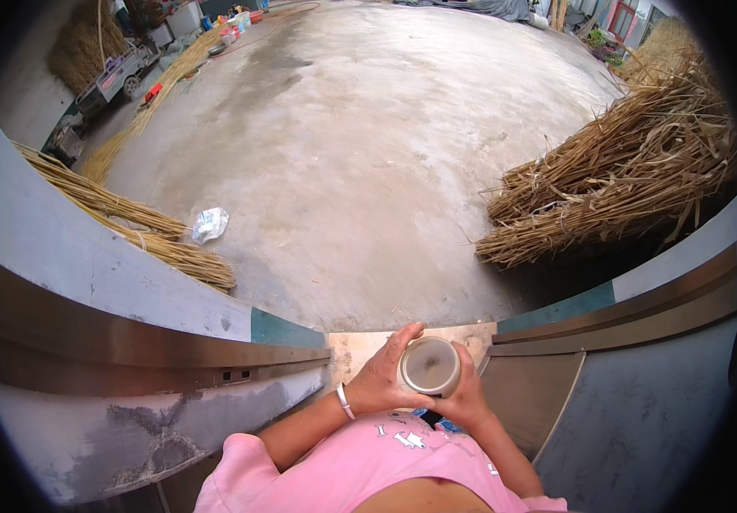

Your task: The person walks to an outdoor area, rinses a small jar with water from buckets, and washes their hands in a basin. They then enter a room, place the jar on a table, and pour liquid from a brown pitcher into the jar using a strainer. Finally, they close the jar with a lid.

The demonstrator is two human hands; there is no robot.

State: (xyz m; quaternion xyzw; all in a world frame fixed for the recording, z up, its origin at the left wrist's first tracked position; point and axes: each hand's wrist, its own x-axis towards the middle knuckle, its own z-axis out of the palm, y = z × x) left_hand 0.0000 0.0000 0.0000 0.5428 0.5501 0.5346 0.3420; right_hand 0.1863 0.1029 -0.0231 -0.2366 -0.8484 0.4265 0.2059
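Note:
Low in the view, in front of my pink shirt, I hold a round cup-like container with both hands. It has a pale rim, and a brownish patch shows at its middle; I cannot tell whether it has a lid. My left hand, with a white bracelet at the wrist, is wrapped round its left side, the thumb along the near edge. Around the right side curls my right hand. The lower part of the container is hidden by the hands.
A doorway's pale stone sill lies below, with brown door frames on both sides. Beyond is a concrete yard. Stalk bundles are piled at right, others at left beside a white plastic bag. A small cart stands far left.

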